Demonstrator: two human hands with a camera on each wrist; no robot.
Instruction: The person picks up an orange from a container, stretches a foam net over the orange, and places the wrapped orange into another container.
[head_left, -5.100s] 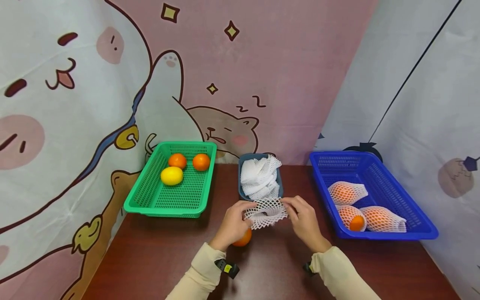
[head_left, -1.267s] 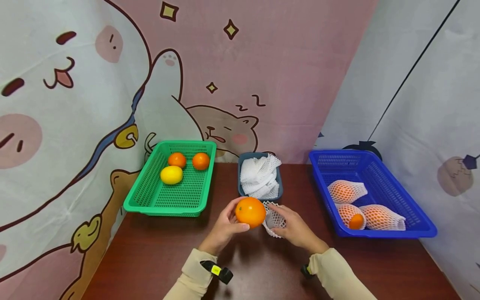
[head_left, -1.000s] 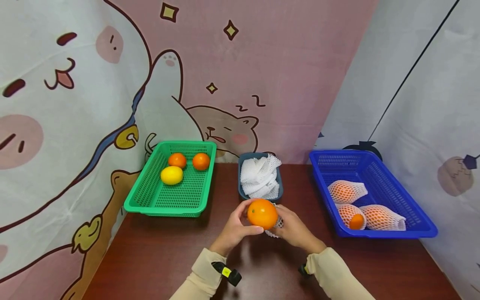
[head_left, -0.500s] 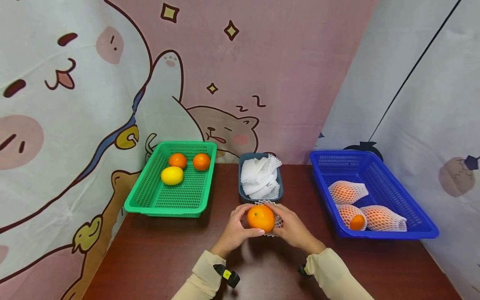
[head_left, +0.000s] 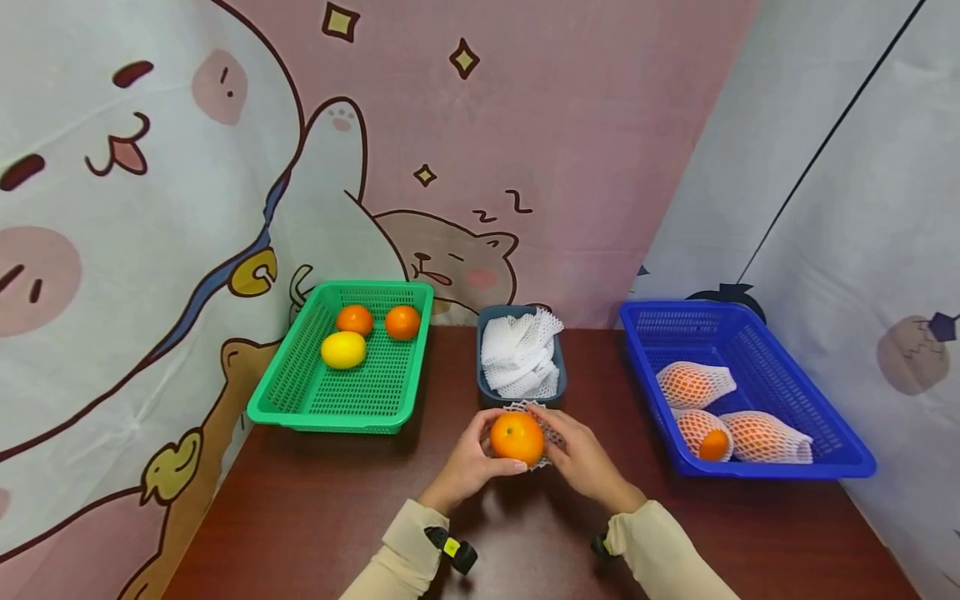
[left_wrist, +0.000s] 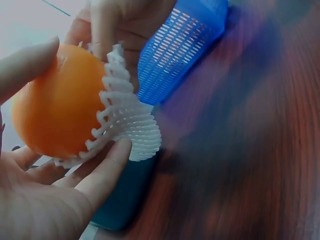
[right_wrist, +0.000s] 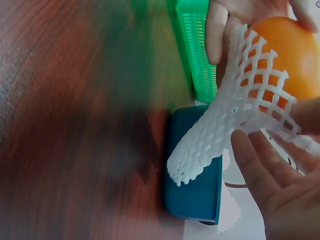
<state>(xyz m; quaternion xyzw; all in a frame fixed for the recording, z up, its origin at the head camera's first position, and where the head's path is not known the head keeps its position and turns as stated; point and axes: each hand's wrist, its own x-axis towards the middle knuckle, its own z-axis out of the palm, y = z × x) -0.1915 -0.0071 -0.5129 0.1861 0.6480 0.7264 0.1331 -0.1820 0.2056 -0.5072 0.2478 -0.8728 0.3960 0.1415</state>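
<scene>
My left hand (head_left: pixel 463 468) holds an orange (head_left: pixel 517 439) in front of the small dark bin, thumb on the near side. My right hand (head_left: pixel 591 467) grips a white foam net sleeve (right_wrist: pixel 210 132) by its wide mouth. In the left wrist view the orange's far side sits in the mouth of the foam net (left_wrist: pixel 132 127), and most of the peel is bare. Left fingers also touch the net from below. The sleeve's narrow end hangs loose beyond the fruit. The head view hides most of the net behind the orange and right fingers.
A green basket (head_left: pixel 408 408) on the left holds two oranges (head_left: pixel 355 320) and a yellow lemon-like fruit (head_left: pixel 343 351). More foam nets (head_left: pixel 519 354) fill the small dark bin (head_left: pixel 486 313). At right, a blue basket (head_left: pixel 780 471) contains three netted orange fruits (head_left: pixel 693 385).
Earlier both hands held the net stretched, with the orange low beside the left hand. The left hand then lifted the orange and brought it rightward into the net's mouth; lately both hands shifted slightly.
</scene>
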